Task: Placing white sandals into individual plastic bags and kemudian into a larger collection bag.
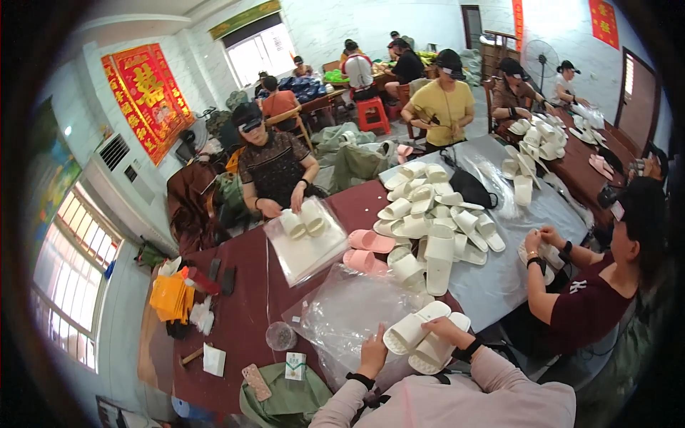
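Note:
My right hand (447, 330) is closed on a pair of cream slippers (407, 332), held side by side above the table's near edge. Just left of them is my left hand (372, 355), its index finger stretched out and its other fingers partly hidden. It hovers over or touches a clear plastic bag (349, 303) spread on the table; I cannot tell which. Beyond the slippers in my grip lies a big heap of cream slippers (439, 246). Two pink slippers (371, 241) sit at its left side.
Across the dark red table (242, 307), a person (275, 167) handles cream slippers on a stack of clear bags (307, 253). At right, another person (592, 285) holds slippers. A round clear container (280, 335), a phone (255, 381), a small box (295, 366) and a hammer (191, 357) are at left.

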### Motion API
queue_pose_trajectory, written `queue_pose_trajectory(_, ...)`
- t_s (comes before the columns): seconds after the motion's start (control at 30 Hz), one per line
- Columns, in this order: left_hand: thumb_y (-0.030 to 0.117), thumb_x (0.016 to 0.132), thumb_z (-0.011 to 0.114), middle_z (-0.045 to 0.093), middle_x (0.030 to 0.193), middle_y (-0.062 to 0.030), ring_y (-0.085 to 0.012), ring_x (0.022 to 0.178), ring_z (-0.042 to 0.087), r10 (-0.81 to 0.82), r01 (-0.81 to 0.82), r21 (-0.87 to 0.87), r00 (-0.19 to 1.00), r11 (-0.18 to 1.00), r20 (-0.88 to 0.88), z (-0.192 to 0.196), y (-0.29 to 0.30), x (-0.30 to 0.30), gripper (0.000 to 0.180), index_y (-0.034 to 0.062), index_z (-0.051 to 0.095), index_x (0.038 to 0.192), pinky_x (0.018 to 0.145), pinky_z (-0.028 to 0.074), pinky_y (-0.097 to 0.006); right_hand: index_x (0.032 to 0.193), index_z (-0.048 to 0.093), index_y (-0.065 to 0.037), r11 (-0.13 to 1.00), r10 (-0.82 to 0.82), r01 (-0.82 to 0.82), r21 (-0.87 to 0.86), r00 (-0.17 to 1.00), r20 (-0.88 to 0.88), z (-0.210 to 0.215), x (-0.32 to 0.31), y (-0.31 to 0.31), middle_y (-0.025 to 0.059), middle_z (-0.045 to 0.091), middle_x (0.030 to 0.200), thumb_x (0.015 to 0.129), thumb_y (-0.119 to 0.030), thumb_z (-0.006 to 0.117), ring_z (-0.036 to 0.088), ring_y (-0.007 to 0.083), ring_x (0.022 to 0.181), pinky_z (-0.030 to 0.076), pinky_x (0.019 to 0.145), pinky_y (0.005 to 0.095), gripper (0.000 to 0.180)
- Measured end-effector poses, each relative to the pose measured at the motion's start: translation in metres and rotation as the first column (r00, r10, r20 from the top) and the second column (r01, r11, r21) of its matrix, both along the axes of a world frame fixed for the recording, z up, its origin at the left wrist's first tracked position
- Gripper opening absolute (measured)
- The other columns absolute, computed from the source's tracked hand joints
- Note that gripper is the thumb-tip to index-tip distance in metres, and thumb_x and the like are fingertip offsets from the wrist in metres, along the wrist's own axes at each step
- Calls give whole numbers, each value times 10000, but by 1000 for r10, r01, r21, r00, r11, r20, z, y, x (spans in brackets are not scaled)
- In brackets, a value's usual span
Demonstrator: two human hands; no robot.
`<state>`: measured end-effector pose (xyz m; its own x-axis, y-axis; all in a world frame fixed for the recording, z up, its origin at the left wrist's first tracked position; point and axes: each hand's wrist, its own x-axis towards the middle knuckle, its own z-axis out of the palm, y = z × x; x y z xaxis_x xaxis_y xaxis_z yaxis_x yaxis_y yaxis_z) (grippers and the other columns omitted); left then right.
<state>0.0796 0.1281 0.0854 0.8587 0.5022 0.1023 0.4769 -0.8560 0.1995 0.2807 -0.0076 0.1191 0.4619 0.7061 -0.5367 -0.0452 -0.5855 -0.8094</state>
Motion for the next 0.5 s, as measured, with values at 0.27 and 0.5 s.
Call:
queue_pose_trajectory(0.27,65,750,532,310,1419,-150,-295,967,551,48,-43,85,997,995,-68,10,2,-2,599,-24,367,1318,714,482,-379,821,661,35,995,-101,99,26,990,103,0,-6,9,73,601,628,798,-338,601,535,166,516,415,485,321,378)
queue_pose_trajectory(0.5,28,722,531,276,1437,-162,-343,1057,520,-23,25,116,1000,993,-20,22,-13,11,674,-28,297,1352,754,498,-394,807,646,53,985,-163,149,85,967,194,-15,-16,20,93,623,671,822,-308,575,572,198,634,457,631,352,368)
